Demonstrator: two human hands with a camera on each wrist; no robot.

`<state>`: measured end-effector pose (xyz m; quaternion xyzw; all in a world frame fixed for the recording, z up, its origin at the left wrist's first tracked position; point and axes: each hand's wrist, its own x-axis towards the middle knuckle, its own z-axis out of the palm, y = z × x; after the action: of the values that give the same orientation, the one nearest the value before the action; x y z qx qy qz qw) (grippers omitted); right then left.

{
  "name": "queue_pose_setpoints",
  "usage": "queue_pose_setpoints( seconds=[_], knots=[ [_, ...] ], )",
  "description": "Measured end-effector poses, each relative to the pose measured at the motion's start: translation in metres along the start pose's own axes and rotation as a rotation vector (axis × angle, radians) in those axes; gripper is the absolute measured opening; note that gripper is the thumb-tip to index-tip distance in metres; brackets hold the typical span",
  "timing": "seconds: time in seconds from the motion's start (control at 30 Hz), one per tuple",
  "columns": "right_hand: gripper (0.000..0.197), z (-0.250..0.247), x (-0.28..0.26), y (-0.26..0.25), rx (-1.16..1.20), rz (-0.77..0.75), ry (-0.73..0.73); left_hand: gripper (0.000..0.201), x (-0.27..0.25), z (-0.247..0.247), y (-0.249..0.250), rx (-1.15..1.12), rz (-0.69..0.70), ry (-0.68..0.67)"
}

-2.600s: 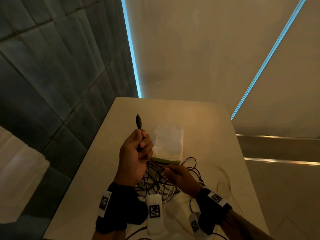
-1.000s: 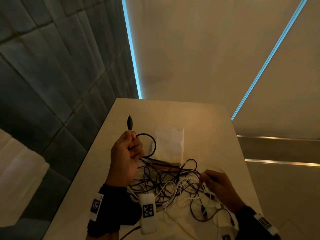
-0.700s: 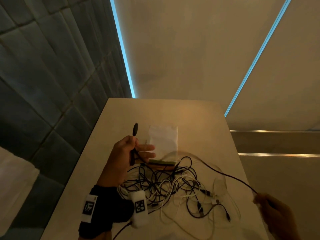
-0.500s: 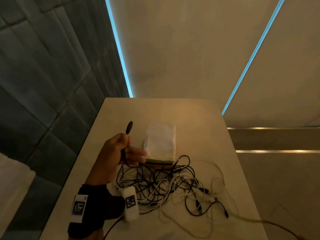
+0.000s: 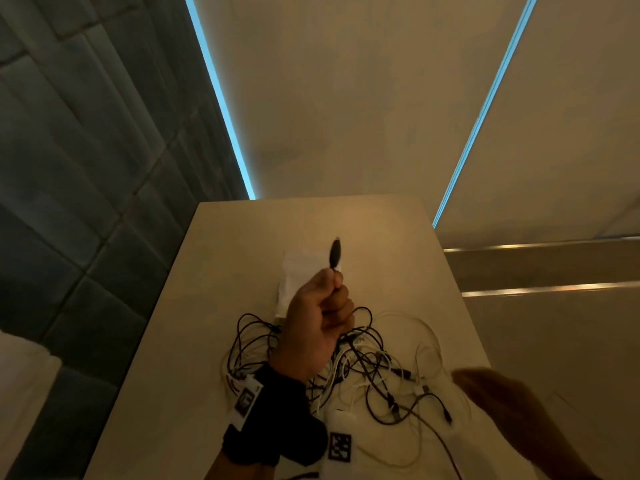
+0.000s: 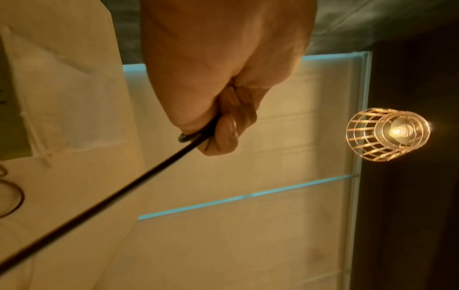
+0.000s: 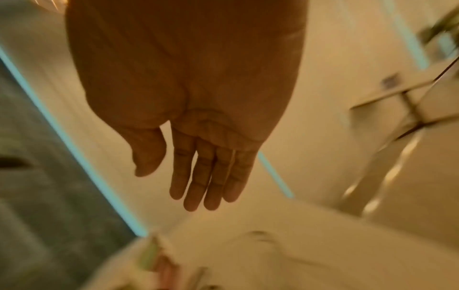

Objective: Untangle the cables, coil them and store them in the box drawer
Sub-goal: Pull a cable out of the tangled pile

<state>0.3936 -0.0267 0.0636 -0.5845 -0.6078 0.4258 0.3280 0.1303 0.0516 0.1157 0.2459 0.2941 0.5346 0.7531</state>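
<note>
left hand (image 5: pixel 318 327) fingers clamped on black cable (image 6: pixel 104 200) | right hand (image 7: pixel 198 157) fingers straight, holding nothing | tangled cables (image 5: pixel 374 368) on surface (image 5: pixel 166 393) before white box (image 5: pixel 298 271)

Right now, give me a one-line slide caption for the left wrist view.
Left hand grips a black cable that runs taut from the fist, with a caged lamp glowing behind.

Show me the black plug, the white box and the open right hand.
black plug (image 5: pixel 336 252), head view, middle of its body above the fist.
white box (image 5: pixel 298 268), head view, its pale top face.
right hand (image 7: pixel 198 121), right wrist view, the palm.
</note>
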Motion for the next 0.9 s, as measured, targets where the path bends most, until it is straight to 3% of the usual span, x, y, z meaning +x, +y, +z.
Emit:
queue_pose_setpoints(
  seconds=[0.1,0.17,0.23,0.37,0.47,0.6,0.63,0.67,0.7,0.77,0.8,0.9],
  knots=[
    [0.034,0.039,0.022,-0.051,0.162,-0.02,-0.26,0.025,0.0,0.012,-0.019,0.093,-0.054,-0.016],
    [0.026,0.066,0.031,-0.057,0.291,-0.022,-0.353,0.026,-0.001,0.014,-0.026,0.146,-0.092,0.001],
    [0.03,0.07,0.03,-0.054,0.369,-0.004,-0.309,0.023,-0.002,0.007,-0.024,0.232,-0.157,-0.011],
    [0.031,0.041,0.014,-0.012,0.416,0.171,0.025,0.027,-0.012,-0.018,0.008,0.482,-0.392,-0.222],
    [0.034,0.011,-0.007,0.034,0.333,0.356,0.11,0.022,-0.013,-0.027,0.023,0.369,-0.244,-0.188],
    [0.048,0.027,-0.019,0.035,0.098,0.516,-0.291,0.023,-0.005,-0.012,0.006,0.063,-0.069,-0.13],
    [0.045,0.035,-0.019,0.03,0.103,0.565,-0.347,0.026,-0.004,-0.007,0.001,-0.009,-0.057,-0.111],
    [0.035,0.041,-0.018,0.034,0.134,0.567,-0.29,0.029,-0.003,-0.005,-0.003,-0.064,-0.055,-0.09],
    [0.032,0.044,-0.019,0.028,0.134,0.534,-0.206,0.032,-0.004,-0.003,-0.006,-0.096,-0.053,-0.078],
    [0.015,0.048,-0.018,0.006,0.016,0.348,-0.304,0.029,-0.004,0.0,-0.013,-0.09,-0.03,-0.087],
    [0.016,0.051,-0.014,-0.004,-0.057,0.217,-0.32,0.026,-0.005,0.002,-0.017,-0.07,-0.017,-0.095],
    [0.031,0.072,0.011,-0.043,0.298,0.022,-0.239,0.02,-0.006,0.016,-0.031,0.022,0.004,-0.091]
  ],
)
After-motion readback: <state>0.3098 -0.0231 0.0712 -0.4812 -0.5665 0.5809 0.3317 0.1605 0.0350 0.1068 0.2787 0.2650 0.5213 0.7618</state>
